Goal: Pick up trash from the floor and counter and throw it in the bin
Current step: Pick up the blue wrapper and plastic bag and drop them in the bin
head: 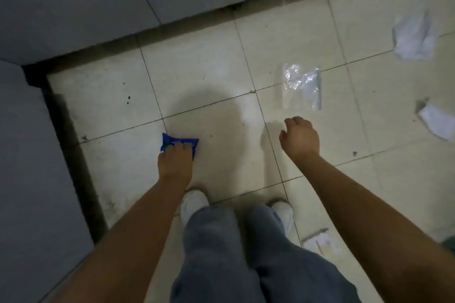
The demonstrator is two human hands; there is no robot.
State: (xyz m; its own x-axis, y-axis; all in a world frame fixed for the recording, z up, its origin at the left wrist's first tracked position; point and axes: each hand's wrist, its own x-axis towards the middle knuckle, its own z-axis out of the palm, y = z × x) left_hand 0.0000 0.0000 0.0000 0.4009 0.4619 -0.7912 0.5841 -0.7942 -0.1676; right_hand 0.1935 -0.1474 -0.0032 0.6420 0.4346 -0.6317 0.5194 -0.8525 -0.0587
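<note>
Blue wrapper (181, 143) under left hand (175, 162) fingers (179, 148).

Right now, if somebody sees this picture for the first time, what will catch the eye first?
Most striking is the bright blue wrapper on the pale tiled floor, with the left hand closing its fingers on it. The right hand hangs empty just short of a clear plastic bag. Crumpled white paper lies farther right.
</note>
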